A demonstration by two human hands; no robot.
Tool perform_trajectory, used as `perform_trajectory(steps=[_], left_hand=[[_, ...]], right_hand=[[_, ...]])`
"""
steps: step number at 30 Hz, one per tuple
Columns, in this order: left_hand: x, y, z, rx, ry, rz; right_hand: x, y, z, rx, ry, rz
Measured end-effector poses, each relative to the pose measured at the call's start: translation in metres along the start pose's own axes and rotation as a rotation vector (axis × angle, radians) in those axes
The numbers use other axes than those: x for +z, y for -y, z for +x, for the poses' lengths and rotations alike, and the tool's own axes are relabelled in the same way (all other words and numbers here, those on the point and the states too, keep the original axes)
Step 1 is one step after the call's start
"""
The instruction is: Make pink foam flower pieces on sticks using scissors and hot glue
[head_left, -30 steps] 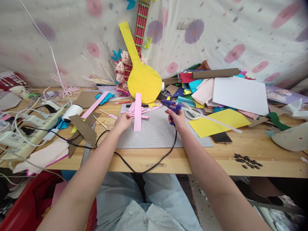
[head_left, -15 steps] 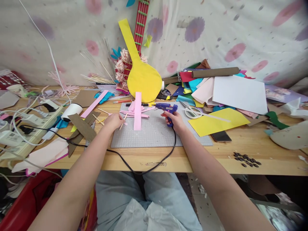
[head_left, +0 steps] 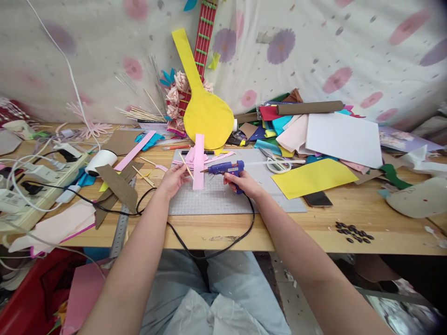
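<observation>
My right hand [head_left: 240, 182] is closed round the handle of a blue glue gun [head_left: 225, 168], whose nozzle points left over the grey cutting mat [head_left: 223, 197]. My left hand [head_left: 172, 179] pinches a thin wooden stick [head_left: 186, 166] that slants up toward the nozzle. Between the two hands a pink foam strip [head_left: 199, 162] lies lengthwise on the mat, across several thinner pink strips [head_left: 216, 158]. The gun's black cord [head_left: 209, 253] loops off the table's front edge.
A yellow paddle-shaped foam piece [head_left: 206, 111] leans on the flowered cloth behind. Scissors [head_left: 277, 163], a yellow sheet [head_left: 314, 176], a phone [head_left: 317, 199] and stacked coloured sheets lie right. Power strips [head_left: 38, 181], brown card pieces [head_left: 118, 184] and a metal ruler [head_left: 120, 228] lie left. Dark seeds [head_left: 352, 232] sit near the front edge.
My right hand has brought the glue gun down and left, nozzle now beside the pink strip. My left hand has picked up a wooden stick and lifted it toward the nozzle.
</observation>
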State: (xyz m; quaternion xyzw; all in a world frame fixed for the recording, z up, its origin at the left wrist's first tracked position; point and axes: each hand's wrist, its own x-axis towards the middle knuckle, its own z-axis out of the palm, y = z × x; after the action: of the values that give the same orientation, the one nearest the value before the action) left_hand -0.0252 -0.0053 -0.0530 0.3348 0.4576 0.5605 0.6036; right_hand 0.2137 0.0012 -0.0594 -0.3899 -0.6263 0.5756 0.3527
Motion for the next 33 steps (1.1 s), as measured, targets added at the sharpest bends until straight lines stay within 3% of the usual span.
perform_trajectory(steps=[16, 33], left_hand=[[0.003, 0.016, -0.001, 0.069, 0.054, 0.134], [0.002, 0.016, -0.001, 0.059, 0.056, 0.159]], right_hand=[[0.004, -0.002, -0.002, 0.016, 0.109, -0.263], [0.005, -0.002, -0.002, 0.021, 0.109, -0.314]])
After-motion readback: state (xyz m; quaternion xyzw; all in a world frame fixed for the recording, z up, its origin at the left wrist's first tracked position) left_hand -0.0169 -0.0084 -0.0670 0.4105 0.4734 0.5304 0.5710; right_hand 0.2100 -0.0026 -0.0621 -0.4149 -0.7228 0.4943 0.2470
